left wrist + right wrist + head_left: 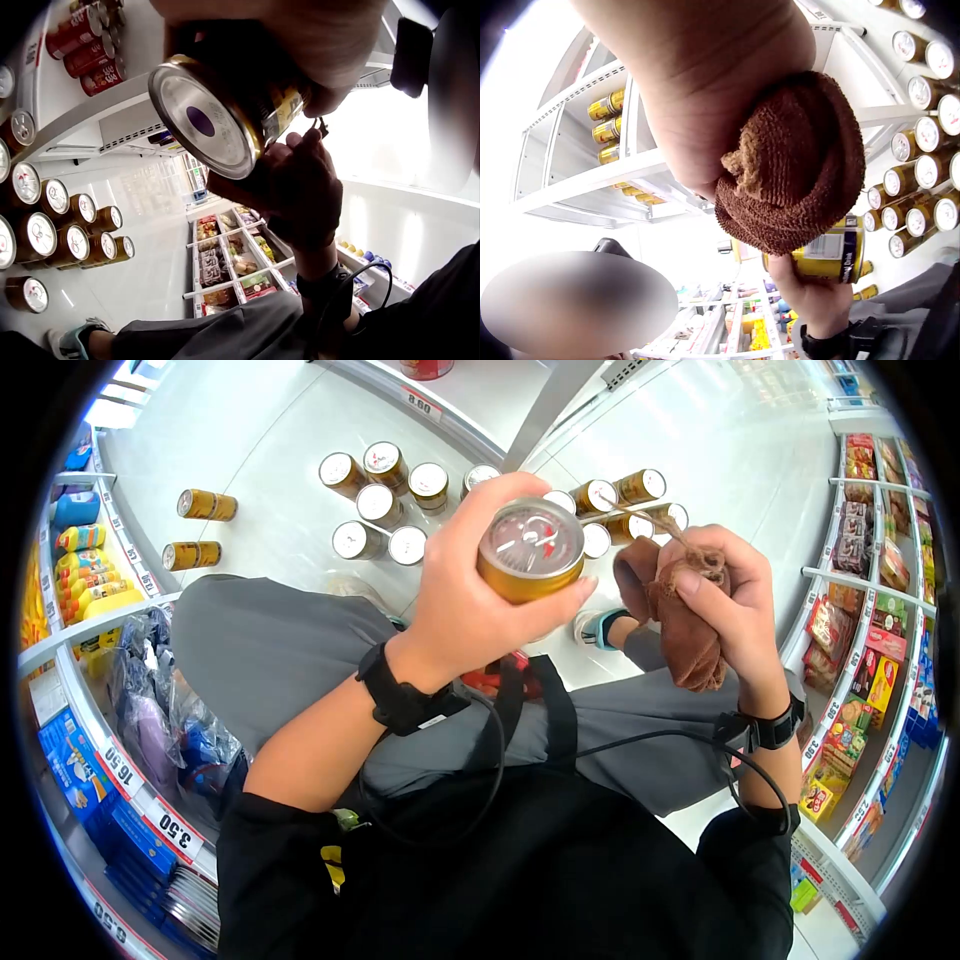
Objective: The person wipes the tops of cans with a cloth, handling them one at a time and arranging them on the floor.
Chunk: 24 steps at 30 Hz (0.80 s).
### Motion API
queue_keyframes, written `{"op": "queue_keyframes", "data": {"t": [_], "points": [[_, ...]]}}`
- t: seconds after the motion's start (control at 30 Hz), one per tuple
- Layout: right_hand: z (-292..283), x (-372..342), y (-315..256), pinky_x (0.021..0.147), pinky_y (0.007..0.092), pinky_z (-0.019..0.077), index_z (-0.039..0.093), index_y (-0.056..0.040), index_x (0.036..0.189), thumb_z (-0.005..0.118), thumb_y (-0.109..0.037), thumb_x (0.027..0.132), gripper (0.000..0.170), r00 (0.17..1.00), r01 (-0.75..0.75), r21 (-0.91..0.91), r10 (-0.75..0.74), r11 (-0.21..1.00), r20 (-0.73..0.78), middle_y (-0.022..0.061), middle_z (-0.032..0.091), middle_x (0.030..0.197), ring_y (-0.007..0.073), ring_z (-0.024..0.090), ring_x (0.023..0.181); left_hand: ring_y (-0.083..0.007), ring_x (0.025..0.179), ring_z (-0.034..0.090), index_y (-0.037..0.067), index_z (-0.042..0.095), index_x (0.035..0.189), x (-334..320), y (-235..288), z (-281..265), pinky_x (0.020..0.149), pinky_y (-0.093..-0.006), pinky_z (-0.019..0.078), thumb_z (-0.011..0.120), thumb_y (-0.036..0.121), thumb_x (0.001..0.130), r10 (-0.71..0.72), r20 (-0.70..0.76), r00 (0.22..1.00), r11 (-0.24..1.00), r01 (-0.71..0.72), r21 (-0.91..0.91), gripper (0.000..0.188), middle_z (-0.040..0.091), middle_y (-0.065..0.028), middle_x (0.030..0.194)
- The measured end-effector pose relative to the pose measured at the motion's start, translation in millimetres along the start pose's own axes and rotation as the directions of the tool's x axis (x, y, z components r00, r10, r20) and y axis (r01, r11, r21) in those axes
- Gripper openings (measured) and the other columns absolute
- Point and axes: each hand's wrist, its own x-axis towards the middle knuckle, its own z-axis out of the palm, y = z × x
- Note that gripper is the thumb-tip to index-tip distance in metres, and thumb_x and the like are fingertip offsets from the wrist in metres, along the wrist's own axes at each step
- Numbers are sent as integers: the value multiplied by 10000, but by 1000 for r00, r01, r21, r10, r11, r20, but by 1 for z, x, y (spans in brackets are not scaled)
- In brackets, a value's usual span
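In the head view my left hand [455, 585] grips a gold drink can [532, 550], fingers and thumb wrapped round its side and the silver top facing up. The can's silver base [187, 120], with a dark purple spot, shows in the left wrist view. My right hand [738, 585] holds a bunched brown cloth [690, 635] between thumb and fingers, a little right of the can. Seen from the right wrist, the folded towelling cloth [795, 165] overlaps part of the can's yellow side [829, 255].
Several gold cans [380, 505] are grouped on the tiled floor ahead, with more at the right [640, 485] and two apart at the left [207, 505]. A white shelf [455, 410] rises in front. Stocked shelves flank both sides. Cables [640, 738] run from my wrists.
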Motion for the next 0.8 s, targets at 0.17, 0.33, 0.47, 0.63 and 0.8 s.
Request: {"op": "queue_keyframes", "data": {"t": [0.17, 0.33, 0.47, 0.63, 0.8], "points": [[12, 20, -1, 724, 242, 490, 638, -6, 1015, 722, -143, 868, 218, 999, 25, 89, -27, 996, 20, 40, 670, 906, 81, 607, 822, -212, 1049, 605, 12, 316, 1379, -1, -9, -2, 874, -315, 510, 872, 38, 639, 223, 60, 973, 971, -227, 80, 926, 586, -175, 1153], [22, 33, -7, 724, 228, 486, 641, -8, 1016, 723, -118, 874, 197, 995, 75, 107, -81, 991, 60, 20, 683, 900, 54, 605, 831, -234, 1056, 621, 2, 301, 1394, 2, -12, -5, 893, -324, 520, 887, 37, 624, 270, 95, 958, 949, -282, 144, 968, 600, -199, 1178], [24, 41, -6, 740, 229, 492, 642, -8, 1035, 728, -90, 867, 206, 980, 172, 68, -177, 983, 91, 20, 687, 921, 58, 613, 848, -243, 1073, 629, -3, 296, 1401, 3, -16, -6, 908, -331, 521, 894, 46, 620, 267, 99, 959, 945, -281, 170, 984, 598, -204, 1189], [33, 41, -1, 856, 250, 501, 595, -4, 1151, 753, -81, 832, 364, 974, 183, 35, -186, 982, 130, 46, 667, 1026, 89, 617, 962, -256, 1132, 613, 2, 317, 1401, 2, -21, -5, 944, -344, 515, 897, 73, 628, 241, 71, 968, 959, -249, 139, 969, 580, -199, 1231], [48, 38, 5, 930, 316, 494, 515, -11, 1259, 805, -153, 762, 593, 984, 89, -146, -64, 985, 168, 129, 619, 1149, 190, 618, 1072, -263, 1152, 605, 12, 327, 1413, 1, -14, -5, 961, -350, 503, 891, 86, 635, 216, 117, 969, 949, -237, 210, 964, 573, -188, 1260]]}}
